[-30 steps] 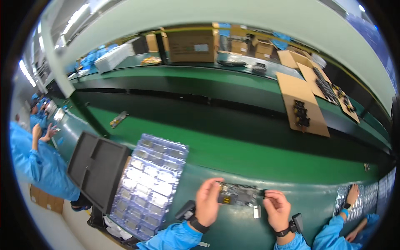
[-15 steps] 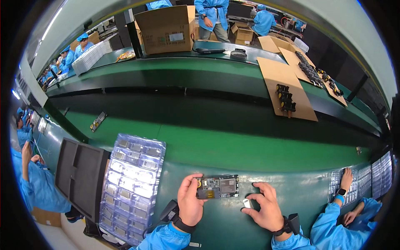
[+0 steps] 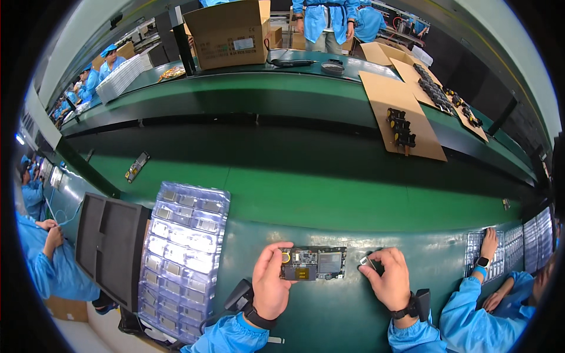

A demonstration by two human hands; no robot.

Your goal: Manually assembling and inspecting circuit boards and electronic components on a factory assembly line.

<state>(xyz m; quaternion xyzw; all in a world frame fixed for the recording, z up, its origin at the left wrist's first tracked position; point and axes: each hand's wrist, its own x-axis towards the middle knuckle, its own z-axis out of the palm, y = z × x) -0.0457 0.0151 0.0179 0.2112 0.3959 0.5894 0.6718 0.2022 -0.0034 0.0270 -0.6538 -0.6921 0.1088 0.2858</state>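
Observation:
My left hand (image 3: 272,283) grips a dark circuit board (image 3: 301,273) by its left end, thumb near a yellow ring. The board has a gold contact patch and a large grey metal shield. To its right, my right hand (image 3: 389,279) pinches a small silvery metal piece (image 3: 365,260) between thumb and fingertips, apart from the board. A clear plastic blister tray (image 3: 154,232) with several flat metal parts lies left of my hands.
A black partitioned tray (image 3: 88,253) leans beside the blister tray. A thin pale strip (image 3: 276,340) lies near my left sleeve. On the green belt (image 3: 282,194) rests another circuit board (image 3: 137,166). A co-worker's hand (image 3: 488,244) is over a tray at right.
My right hand has drawn its fingers together and turned the small metal piece, lifting it slightly away from me. The board, still in my left hand, has shifted slightly right.

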